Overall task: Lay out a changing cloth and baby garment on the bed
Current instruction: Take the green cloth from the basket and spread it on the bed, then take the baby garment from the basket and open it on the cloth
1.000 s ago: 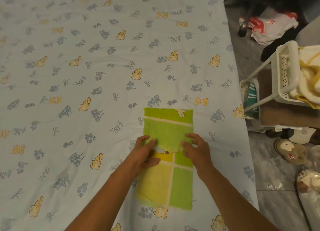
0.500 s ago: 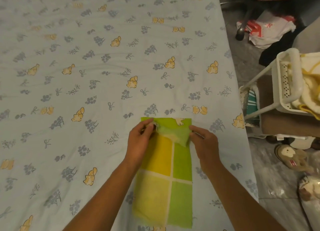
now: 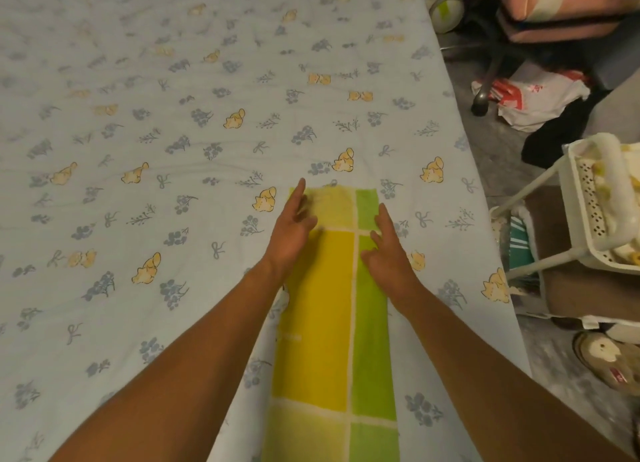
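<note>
Left hand: arm reaching in from 7 o'clock, hand palm-down with fingers spread loosely apart, index tip at the cloth's far left corner. Grips nothing; it lies on the left border of the changing cloth.

Right hand: arm entering from 5 o'clock, hand flat, fingers extended and slightly parted, pointing toward 12 o'clock. Grips nothing; it rests on the cloth's right border, over the green strip.

Change from half a second ago: both hands then pinched a folded-over flap at the cloth's far end. That flap is now turned out and lies flat, so the cloth shows its full length, and both hands have released it.

Changing cloth: yellow and green panels with pale dividing lines, spread lengthwise on the bed, running from 6 o'clock toward the centre, near the bed's right edge.

Basket: white, perforated, at 3 o'clock beside the bed, holding pale yellow fabric.
</note>
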The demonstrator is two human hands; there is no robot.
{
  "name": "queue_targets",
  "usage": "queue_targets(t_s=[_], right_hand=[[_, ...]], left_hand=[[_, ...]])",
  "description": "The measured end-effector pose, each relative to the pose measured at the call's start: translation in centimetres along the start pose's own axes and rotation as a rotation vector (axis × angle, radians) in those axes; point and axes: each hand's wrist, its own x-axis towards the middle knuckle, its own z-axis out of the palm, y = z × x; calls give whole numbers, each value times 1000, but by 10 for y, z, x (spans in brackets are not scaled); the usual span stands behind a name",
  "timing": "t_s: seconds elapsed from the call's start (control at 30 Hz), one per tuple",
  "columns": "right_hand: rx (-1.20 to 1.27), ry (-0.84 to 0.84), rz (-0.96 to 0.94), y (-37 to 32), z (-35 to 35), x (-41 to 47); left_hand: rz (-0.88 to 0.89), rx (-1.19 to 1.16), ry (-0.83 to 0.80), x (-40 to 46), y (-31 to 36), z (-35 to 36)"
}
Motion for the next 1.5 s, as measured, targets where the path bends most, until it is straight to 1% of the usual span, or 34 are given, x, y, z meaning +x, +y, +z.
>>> queue_targets(t_s=[0.07,0.13,0.17,0.2,0.23,0.3,0.33,0.4,0.53,0.63,0.7,0.77,0.83,0.87,0.93,1.0,1.03,1.13,1.23,1.33,1.43,1.5], right_hand=[[-61,-35,-25,4,1,1],[-182,-63,-39,9,1,1],[-261,-87,-51,11,1,1],[-348,-121,-60,12,2,2],[-420,-148,-57,12,2,3],[-475,-150,-36,6,-1,0],[-473,-127,-29,1,-5,-3],[-460,-63,-35,-13,-18,-21],[-401,55,-41,-41,-75,-81],[-363,172,-62,-69,-139,-123],[-310,283,-64,-91,-189,-140],[-335,402,-61,-105,-241,-146],[-374,486,-68,-110,-293,-145],[-381,501,-66,-109,-317,-141],[-400,503,-37,-102,-360,-132],[-461,459,-14,-89,-395,-121],[-484,424,0,-82,-410,-115],[-514,322,62,-59,-442,-99],[-538,230,133,-38,-457,-87],[-503,163,171,-21,-459,-80],[-499,116,189,-8,-457,-73],[-526,101,188,-2,-454,-70]], left_hand=[[114,241,6,-4,-7,1],[221,612,-26,-11,-22,6],[214,793,-67,-15,-28,9],[161,940,-112,-20,-33,12],[92,1044,-152,-24,-36,14],[8,1146,-196,-30,-34,17],[-10,1149,-197,-33,-28,18],[-29,1082,-166,-42,-12,20],[37,860,-165,-80,34,52],[160,766,-193,-119,86,107],[249,695,-204,-135,120,151],[332,634,-213,-143,148,198],[376,584,-219,-145,171,249],[364,559,-219,-144,181,274],[299,498,-234,-138,194,325],[234,444,-250,-130,200,367],[212,445,-254,-124,200,385],[130,550,-260,-101,190,421],[-28,574,-226,-83,172,439],[-118,530,-214,-74,157,447],[-134,430,-212,-65,145,448],[-127,409,-187,-62,138,449]])
